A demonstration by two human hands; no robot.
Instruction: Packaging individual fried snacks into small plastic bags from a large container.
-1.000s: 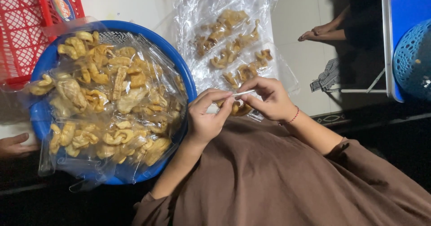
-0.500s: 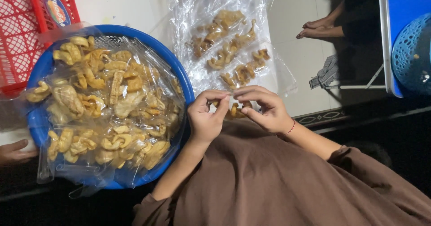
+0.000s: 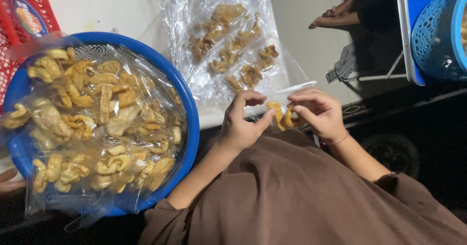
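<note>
My left hand [image 3: 242, 123] and my right hand [image 3: 318, 112] hold a small clear plastic bag [image 3: 288, 106] between them, above my brown-clad lap. Golden fried snack pieces [image 3: 281, 117] sit inside it, pinched by the fingers of both hands. Just beyond the hands lies a row of filled clear snack bags [image 3: 228, 50] on the pale floor. To the left stands a big blue round basket [image 3: 190, 123], lined with clear plastic and heaped with loose fried snacks [image 3: 92, 123].
A red plastic crate [image 3: 19, 26] stands at the top left. A blue mesh basket [image 3: 435, 36] is at the top right. Another person's hands [image 3: 335, 16] rest at the top; someone's fingers [image 3: 9, 181] show at the left edge.
My hands have drawn apart a little, and the small bag with its snack pieces now shows between them. The view has shifted slightly.
</note>
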